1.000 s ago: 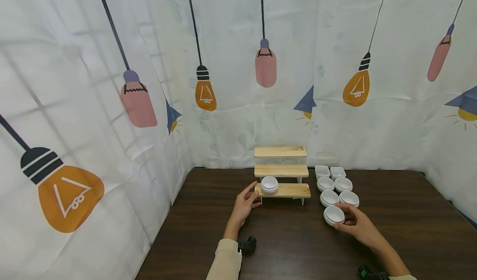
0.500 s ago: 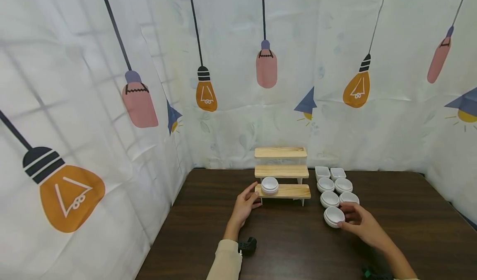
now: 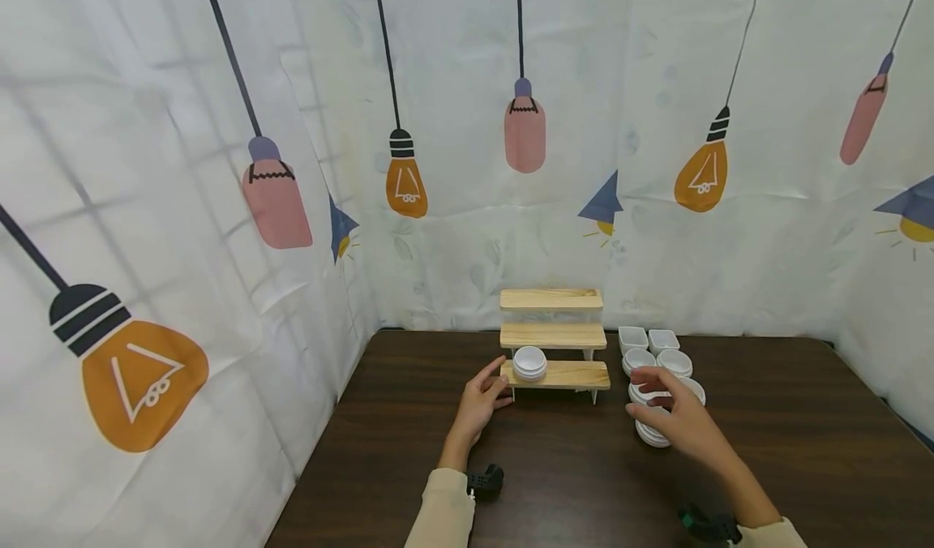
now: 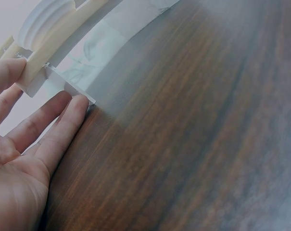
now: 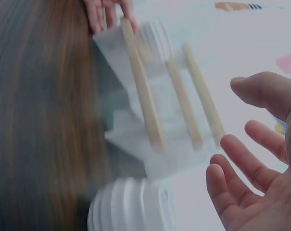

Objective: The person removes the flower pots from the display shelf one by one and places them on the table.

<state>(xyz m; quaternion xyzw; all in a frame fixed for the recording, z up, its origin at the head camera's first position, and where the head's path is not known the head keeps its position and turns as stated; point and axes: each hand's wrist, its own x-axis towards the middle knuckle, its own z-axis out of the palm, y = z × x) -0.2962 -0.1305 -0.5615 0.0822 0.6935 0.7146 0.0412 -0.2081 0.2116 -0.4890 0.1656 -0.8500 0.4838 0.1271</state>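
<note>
A three-step wooden display stand (image 3: 552, 336) with clear supports stands at the back of the dark table. On the left of its lowest step (image 3: 576, 375) sits a white round ridged dish (image 3: 529, 362), perhaps stacked. My left hand (image 3: 477, 402) touches the left end of that step, thumb and forefinger near its edges; two straight fingers (image 4: 63, 130) rest against the clear support in the left wrist view. My right hand (image 3: 682, 418) hovers over the nearest white round dishes (image 3: 652, 436), partly hiding them. Its fingers are loosely bent and hold nothing; the palm shows in the right wrist view.
Right of the stand, more white round dishes (image 3: 674, 361) stand in two rows, with two square white dishes (image 3: 632, 338) at the back. Bare dark wood tabletop (image 3: 569, 467) lies in front. A white curtain printed with lamps (image 3: 467, 264) hangs behind.
My right hand has let go of the nearest round dish, then lifted and shifted left and away from me, over the dishes. The left hand stays at the stand's end.
</note>
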